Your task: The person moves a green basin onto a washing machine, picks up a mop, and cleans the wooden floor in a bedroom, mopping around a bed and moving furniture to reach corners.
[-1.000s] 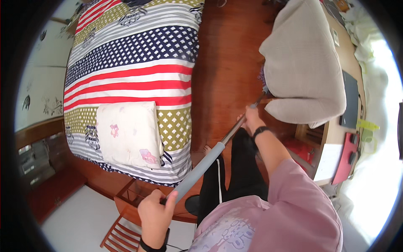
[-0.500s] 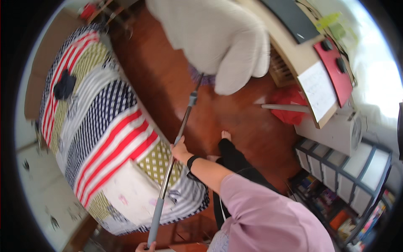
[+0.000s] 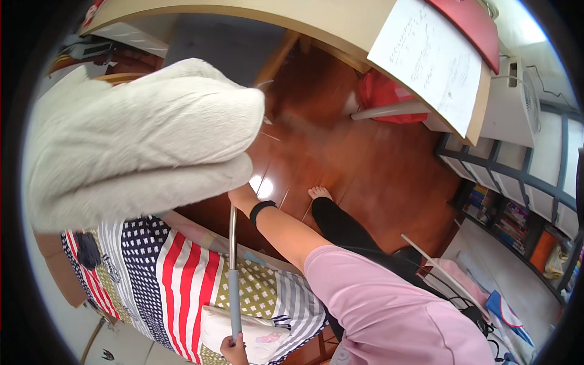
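A long-handled mop runs up the lower middle, with a grey grip and a shiny metal pole. Near the lower edge my left hand is closed round the end of the grey grip. My right hand, with a black band on its wrist, meets the metal pole higher up. Its fingers are mostly hidden behind a cream cloth-covered chair, as is the far part of the mop with its head. The chair's padded edge lies right against that hand in the picture.
A bed with a striped, patterned cover lies at lower left. A wooden desk with a written sheet curves across the top. Below it is a red bag. Drawers and shelves stand right. My bare foot is on reddish-brown flooring.
The view has turned, and the chair now fills the upper left. The mop stands more upright in view. Its purple head and my right fingers, visible before, are now behind the chair.
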### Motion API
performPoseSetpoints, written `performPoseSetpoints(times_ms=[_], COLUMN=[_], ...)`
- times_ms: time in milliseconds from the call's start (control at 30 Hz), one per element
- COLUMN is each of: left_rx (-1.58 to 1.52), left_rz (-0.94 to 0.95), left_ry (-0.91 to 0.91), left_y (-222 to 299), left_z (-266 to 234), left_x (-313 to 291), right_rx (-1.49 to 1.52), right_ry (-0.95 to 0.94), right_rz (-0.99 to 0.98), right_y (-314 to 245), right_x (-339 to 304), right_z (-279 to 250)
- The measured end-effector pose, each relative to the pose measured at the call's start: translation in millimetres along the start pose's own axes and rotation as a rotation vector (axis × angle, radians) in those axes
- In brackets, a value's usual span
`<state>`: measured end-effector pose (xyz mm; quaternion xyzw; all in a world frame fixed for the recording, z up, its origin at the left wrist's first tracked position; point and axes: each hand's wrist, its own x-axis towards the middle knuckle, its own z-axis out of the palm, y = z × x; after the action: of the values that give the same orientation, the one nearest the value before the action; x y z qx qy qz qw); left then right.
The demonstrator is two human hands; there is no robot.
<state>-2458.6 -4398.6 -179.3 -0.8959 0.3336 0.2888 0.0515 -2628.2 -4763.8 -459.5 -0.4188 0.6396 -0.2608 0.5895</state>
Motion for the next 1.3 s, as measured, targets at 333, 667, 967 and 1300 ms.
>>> performPoseSetpoints(times_ms=[333, 667, 967, 1300], left_rx=[-0.036, 0.323, 0.113, -0.155], left_rz=[-0.254, -0.395, -0.211, -0.112], left_ry=[-0.079, -0.164, -0.17, -0.388], left_y=[-38, -111, -164, 17], left_z=[-12, -130, -114, 12], left_x=[-110, -314, -337, -277], right_rx=[0.118, 0.175, 0.061, -0.117], right_ry=[-0.152, -0.388, -0.077, -0.008], right_rz=[0.242, 0.384, 0.214, 0.048], right_y=[3, 34, 83, 74], right_x=[-104, -392, -425, -220], right_z=[54, 50, 15, -135])
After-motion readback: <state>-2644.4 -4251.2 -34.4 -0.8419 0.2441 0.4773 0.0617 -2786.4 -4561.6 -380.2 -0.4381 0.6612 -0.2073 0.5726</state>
